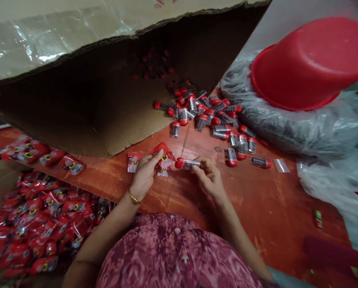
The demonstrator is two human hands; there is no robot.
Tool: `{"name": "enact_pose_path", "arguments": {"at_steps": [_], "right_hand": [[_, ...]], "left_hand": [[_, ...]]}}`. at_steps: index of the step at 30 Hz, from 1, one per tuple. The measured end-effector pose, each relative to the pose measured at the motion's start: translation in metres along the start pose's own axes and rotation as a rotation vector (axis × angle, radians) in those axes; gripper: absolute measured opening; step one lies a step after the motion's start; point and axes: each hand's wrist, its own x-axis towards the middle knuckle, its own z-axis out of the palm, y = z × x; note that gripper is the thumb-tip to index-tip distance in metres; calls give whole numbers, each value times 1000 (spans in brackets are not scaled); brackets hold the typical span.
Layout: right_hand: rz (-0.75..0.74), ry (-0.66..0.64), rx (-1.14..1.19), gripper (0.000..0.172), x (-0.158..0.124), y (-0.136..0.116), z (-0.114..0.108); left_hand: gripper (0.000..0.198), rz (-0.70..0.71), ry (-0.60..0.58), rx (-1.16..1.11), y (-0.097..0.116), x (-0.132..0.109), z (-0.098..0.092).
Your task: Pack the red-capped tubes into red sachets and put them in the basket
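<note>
My left hand (144,173) has its grip closed on a red printed packet (166,160), pinched between thumb and fingers above the counter (173,200), fairly near the edge by my body. The grip of my right hand (209,175) is clamped on the clear end of a red-capped tube (187,163). The tube lies nearly level, its red cap pointing left at the packet; I cannot tell whether the two touch. A gold bangle (133,197) circles my left wrist.

Just left of that hand, red printed cards (135,161) lie flat on the counter. Toward the far edge stands a big cardboard box (115,136), its open side facing me. More red-capped tubes (201,121) with dark contents spread from inside its mouth across the counter, and one lies apart toward the right, beside a small clear plastic piece (281,165).

At the far right, an upturned red bucket (305,68) rests on a bulging clear plastic bag (281,128). A small green-and-red item (318,219) lies near the right edge. Filled red packets (72,164) sit along the left edge, and a large heap of red packets (47,224) lies beyond that edge, lower down.
</note>
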Motion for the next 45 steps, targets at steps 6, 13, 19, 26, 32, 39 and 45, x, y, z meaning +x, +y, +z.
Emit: {"name": "enact_pose_path", "arguments": {"at_steps": [6,13,19,26,32,39,45], "right_hand": [[86,12,153,25,-20,-24,8],[141,-5,160,26,-26,-29,20],[150,110,130,24,-22,-19,23],[184,125,252,21,-21,-5,17],[167,77,160,25,-26,-19,17],[149,85,154,27,-30,-28,22],[169,129,144,26,-28,-27,25]], "left_hand": [[47,93,20,42,-1,-3,5],[45,117,-3,95,-8,0,2],[44,92,-88,181,-10,-6,2],[42,61,-13,118,-16,1,-4],[45,7,6,69,-6,2,-4],[45,58,-21,159,-4,-4,-3],[42,204,-8,260,-8,-3,-5]]}}
